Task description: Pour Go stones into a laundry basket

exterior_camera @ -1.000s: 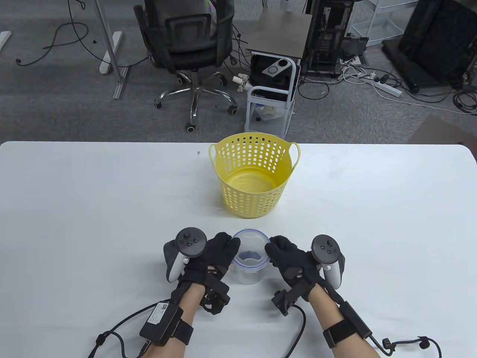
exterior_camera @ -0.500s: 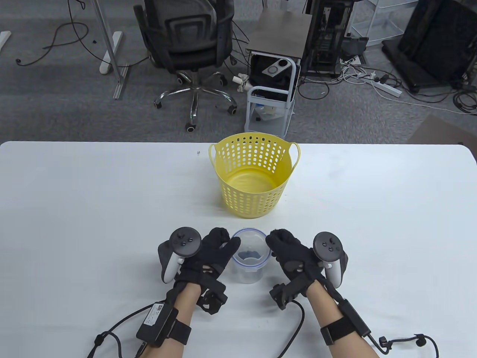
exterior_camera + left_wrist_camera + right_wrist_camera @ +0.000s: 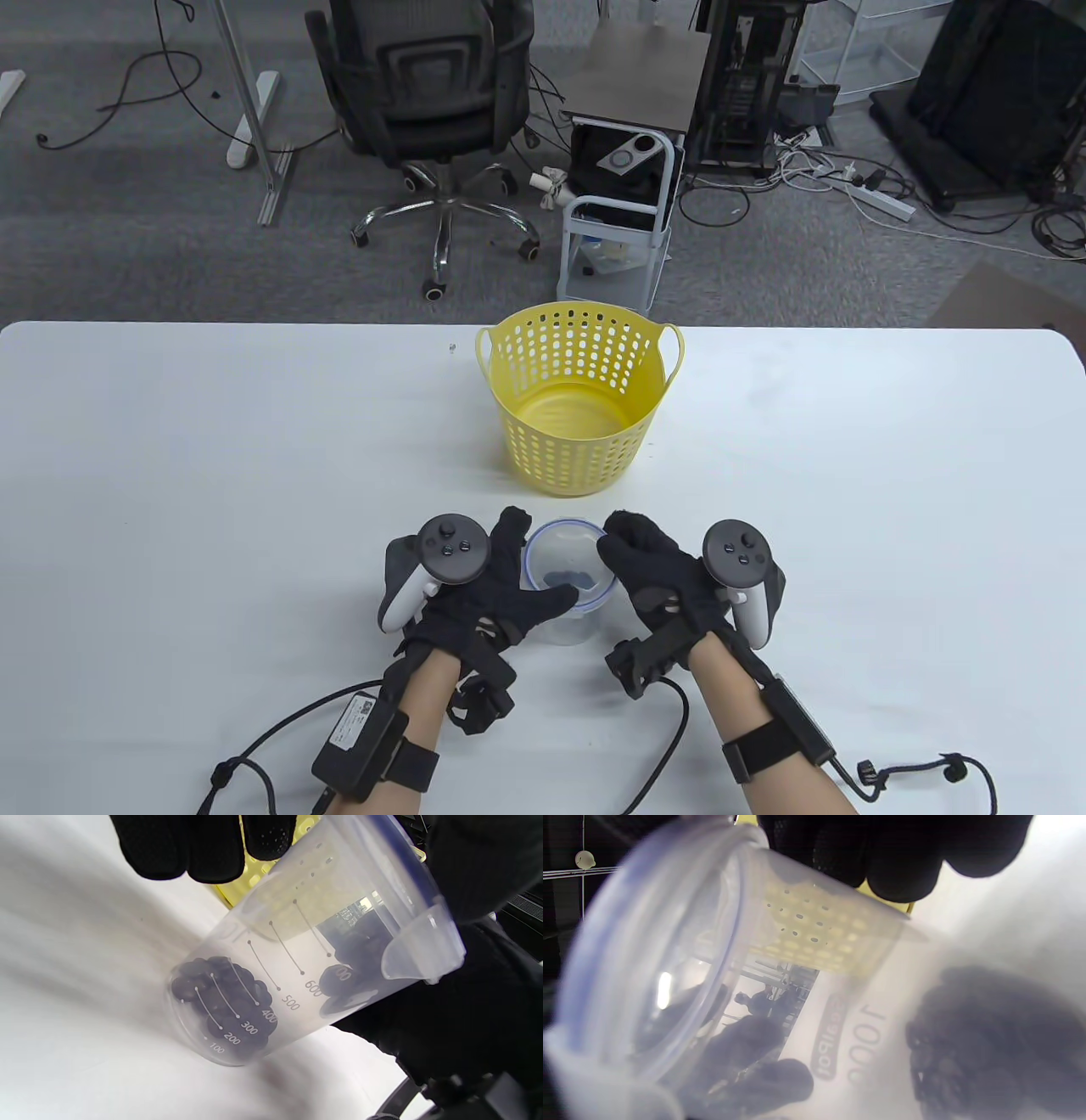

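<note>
Lying at the bottom of a clear measuring cup (image 3: 567, 586), the dark Go stones (image 3: 225, 1001) form a small heap under the printed scale marks. The cup, with a blue rim, stands on the white table (image 3: 170, 475) between both gloved hands, near the person's edge. The left hand (image 3: 496, 594) wraps it from the left side, thumb across the front wall and fingers (image 3: 199, 844) curved around the far side. The right hand (image 3: 657, 577) presses its curled fingers (image 3: 895, 853) against the right side of the rim. Just behind the cup stands the yellow laundry basket (image 3: 579, 397), upright, with no stones visible inside.
</note>
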The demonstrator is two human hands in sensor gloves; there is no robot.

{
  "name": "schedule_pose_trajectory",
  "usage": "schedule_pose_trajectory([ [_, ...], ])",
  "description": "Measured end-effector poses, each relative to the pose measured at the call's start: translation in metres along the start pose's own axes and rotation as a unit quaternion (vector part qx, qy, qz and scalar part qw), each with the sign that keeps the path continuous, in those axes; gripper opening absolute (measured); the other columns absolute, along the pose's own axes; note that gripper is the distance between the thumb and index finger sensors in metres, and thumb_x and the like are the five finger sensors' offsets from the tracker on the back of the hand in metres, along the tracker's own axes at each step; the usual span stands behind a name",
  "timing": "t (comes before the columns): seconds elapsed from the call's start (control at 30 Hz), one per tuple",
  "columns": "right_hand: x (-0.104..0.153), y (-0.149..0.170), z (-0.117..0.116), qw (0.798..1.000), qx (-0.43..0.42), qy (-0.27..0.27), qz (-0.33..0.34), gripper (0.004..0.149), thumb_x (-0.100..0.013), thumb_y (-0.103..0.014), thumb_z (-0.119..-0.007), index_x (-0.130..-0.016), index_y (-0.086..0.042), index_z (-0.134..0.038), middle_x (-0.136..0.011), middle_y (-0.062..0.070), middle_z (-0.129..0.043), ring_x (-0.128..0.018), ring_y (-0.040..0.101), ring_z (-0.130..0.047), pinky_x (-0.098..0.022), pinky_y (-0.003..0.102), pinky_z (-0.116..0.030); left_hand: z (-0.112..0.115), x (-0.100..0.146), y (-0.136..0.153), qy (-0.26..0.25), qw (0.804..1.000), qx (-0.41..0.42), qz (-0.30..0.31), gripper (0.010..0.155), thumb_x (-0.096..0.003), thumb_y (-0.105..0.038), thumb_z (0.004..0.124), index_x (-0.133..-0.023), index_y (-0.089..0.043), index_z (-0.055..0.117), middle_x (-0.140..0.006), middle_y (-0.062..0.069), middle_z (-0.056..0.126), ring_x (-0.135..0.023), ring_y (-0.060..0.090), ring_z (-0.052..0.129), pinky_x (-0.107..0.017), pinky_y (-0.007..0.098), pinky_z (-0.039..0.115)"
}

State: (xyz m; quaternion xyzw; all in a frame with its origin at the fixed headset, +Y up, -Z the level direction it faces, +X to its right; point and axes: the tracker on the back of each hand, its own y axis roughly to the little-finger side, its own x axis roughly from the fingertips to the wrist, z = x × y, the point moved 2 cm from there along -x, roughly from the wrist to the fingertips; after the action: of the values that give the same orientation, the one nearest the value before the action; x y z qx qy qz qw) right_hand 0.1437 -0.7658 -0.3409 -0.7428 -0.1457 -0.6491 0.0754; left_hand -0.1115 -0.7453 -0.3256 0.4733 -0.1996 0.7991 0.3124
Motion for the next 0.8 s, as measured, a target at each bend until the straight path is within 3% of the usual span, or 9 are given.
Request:
schedule_pose_trajectory([
  [0.4,0.017,-0.006,0.000,0.996,0.049,-0.073,0.025,0.093,-0.044,-0.056,-0.088,-0.106,-0.008,-0.038,-0.110,0.025,-0.041,-0.087,0.058,-0.064,-0.059,0.067,-0.063,-0.012,0.001,0.016,-0.087,0.995,0.038,-0.027,0.105,-0.0423,-0.072,0.084,-0.108,-0.027,0.016,-0.115,0.004,0.048,-0.099,0.036,0.070,-0.067,0.054,0.068],
  [0.57,0.028,-0.014,-0.009,0.992,0.095,-0.068,0.046,0.102,-0.043,-0.057,-0.090,-0.106,-0.006,-0.028,-0.111,0.028,-0.028,-0.090,0.061,-0.057,-0.061,0.069,-0.060,-0.014,0.002,0.018,-0.139,0.989,0.031,-0.030,0.102,-0.0416,-0.073,0.083,-0.109,-0.027,0.023,-0.112,0.002,0.055,-0.096,0.033,0.076,-0.065,0.052,0.071],
  [0.8,0.042,-0.020,-0.019,0.989,0.137,0.001,0.056,0.107,-0.041,-0.062,-0.089,-0.105,-0.004,-0.027,-0.110,0.029,-0.028,-0.088,0.060,-0.059,-0.060,0.068,-0.062,-0.009,0.003,0.020,-0.217,0.976,0.015,-0.020,0.091,-0.0418,-0.075,0.077,-0.109,-0.030,0.037,-0.106,-0.004,0.068,-0.088,0.026,0.087,-0.062,0.049,0.077],
])
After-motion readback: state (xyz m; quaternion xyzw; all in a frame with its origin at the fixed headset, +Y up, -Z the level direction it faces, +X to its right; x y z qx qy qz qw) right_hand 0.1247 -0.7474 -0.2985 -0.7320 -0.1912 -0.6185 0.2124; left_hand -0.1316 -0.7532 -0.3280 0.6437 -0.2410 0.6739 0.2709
